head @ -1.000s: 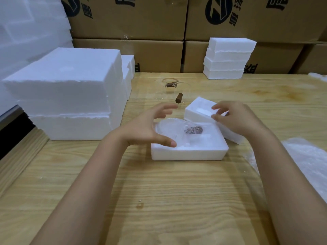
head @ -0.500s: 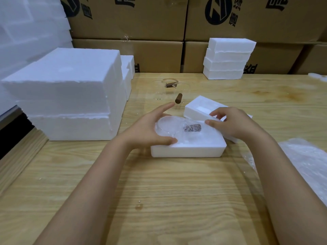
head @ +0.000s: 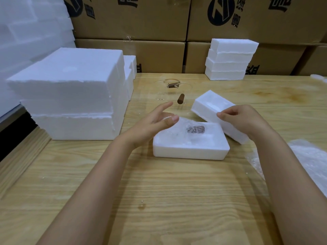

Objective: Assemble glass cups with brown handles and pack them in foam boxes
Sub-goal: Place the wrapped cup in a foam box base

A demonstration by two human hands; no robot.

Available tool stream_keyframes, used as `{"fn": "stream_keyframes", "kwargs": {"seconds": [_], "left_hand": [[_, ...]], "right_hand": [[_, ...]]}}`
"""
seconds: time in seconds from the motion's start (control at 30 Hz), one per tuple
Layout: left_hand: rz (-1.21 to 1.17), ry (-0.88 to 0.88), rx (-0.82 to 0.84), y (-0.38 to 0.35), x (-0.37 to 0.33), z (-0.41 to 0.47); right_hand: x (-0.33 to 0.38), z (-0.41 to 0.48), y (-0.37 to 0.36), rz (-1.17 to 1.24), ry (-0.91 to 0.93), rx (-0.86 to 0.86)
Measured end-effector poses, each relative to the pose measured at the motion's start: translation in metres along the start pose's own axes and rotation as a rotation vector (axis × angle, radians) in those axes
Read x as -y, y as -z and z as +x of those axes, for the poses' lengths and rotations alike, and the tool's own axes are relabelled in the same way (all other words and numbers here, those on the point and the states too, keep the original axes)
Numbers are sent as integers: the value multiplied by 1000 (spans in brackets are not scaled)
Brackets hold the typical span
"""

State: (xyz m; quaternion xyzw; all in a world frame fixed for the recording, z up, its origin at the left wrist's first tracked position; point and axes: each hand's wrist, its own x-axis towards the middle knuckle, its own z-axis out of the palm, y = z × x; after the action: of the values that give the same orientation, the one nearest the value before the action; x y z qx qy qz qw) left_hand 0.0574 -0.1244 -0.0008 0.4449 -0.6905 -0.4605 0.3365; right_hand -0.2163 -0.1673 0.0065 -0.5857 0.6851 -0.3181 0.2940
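Observation:
A white foam box base (head: 190, 152) lies open on the wooden table, with a wrapped glass cup (head: 184, 133) and its brown handle lying in the hollow. My left hand (head: 154, 122) hovers over the box's left end, fingers relaxed and holding nothing. My right hand (head: 242, 121) grips the near edge of the foam lid (head: 210, 105), which lies tilted behind the box. Two more glass cups with brown handles (head: 180, 101) stand further back.
A tall stack of large foam blocks (head: 70, 92) stands on the left. A smaller foam box stack (head: 230, 59) sits at the back against cardboard cartons (head: 159, 20). Bubble wrap (head: 311, 160) lies at the right edge.
My left hand has lifted off the wrapped cup and opened. My right hand has moved from the box's rim onto the lid and taken hold of it.

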Motion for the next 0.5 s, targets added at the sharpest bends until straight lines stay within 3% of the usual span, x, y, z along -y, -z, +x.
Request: {"fn": "stream_keyframes", "kwargs": {"seconds": [0.1, 0.2, 0.27, 0.33, 0.4, 0.5], "left_hand": [[-5, 4, -27, -1, -2, 0], [-10, -16, -123, -2, -4, 1], [-31, -56, -186, -3, -7, 3], [-110, -99, -243, -5, -16, 5], [-339, -90, -284, -3, -24, 8], [-664, -31, -267, 3, -32, 6]], "right_hand": [[0, -2, 6, 30, 25, -148], [23, -12, 19, 326, 177, -273], [47, -25, 27, 707, 324, -138], [68, -40, 29, 1051, 402, 110], [80, -52, 21, 1197, 401, 321], [85, -57, -1, 1193, 323, 458]]}}
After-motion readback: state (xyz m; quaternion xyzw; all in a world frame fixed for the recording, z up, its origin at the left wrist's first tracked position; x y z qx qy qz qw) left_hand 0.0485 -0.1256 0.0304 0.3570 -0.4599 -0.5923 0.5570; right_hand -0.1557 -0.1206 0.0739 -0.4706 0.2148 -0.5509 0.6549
